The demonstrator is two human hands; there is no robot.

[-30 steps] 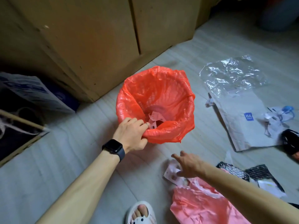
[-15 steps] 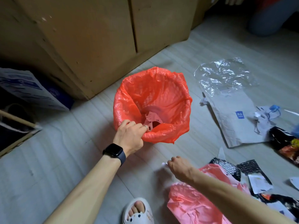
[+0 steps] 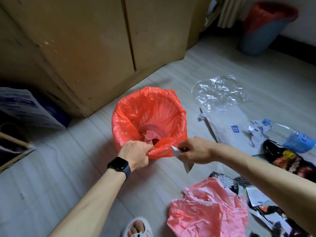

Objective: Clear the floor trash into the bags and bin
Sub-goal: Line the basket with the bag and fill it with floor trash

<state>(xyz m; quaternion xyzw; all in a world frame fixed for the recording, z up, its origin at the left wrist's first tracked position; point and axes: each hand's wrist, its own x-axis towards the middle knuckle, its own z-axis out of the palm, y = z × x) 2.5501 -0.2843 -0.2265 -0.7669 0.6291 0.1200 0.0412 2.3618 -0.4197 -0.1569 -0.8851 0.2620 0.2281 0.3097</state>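
Between the two hands, in the head view, stands the red bag [image 3: 148, 108], its mouth wide open and its near rim folded outward. The left hand [image 3: 135, 152] clenches that near rim, fingers curled round the bunched plastic; a dark watch [image 3: 119, 165] sits on its wrist. Just to the right of it, the right hand [image 3: 196, 149] pinches a white paper scrap [image 3: 186, 164], which touches the outside of the bag's rim and hangs down below the fingers. Inside the bag, just beyond the left hand, lie pale torn paper pieces [image 3: 150, 135].

Below the right forearm, a crumpled pink plastic bag [image 3: 208, 207] lies on the floor [image 3: 51, 177], with black mesh packaging [image 3: 229, 182] at its far edge. Beyond the right hand lies a grey mailer [image 3: 229, 127] with a small blue label, and past that a crinkled clear plastic sheet [image 3: 220, 93]. To the right of the mailer, a clear bottle [image 3: 299, 141] with a blue label lies on its side, near a dark printed wrapper [image 3: 287, 159].

Far beyond the right hand, a blue bin [image 3: 261, 31] lined in red stands by the wall. Beyond the left hand rises a brown cabinet [image 3: 94, 48], and well to its left sits a cardboard box [image 3: 25, 106]. Near the bottom edge, between the forearms, a foot in a white sandal [image 3: 138, 228] shows.
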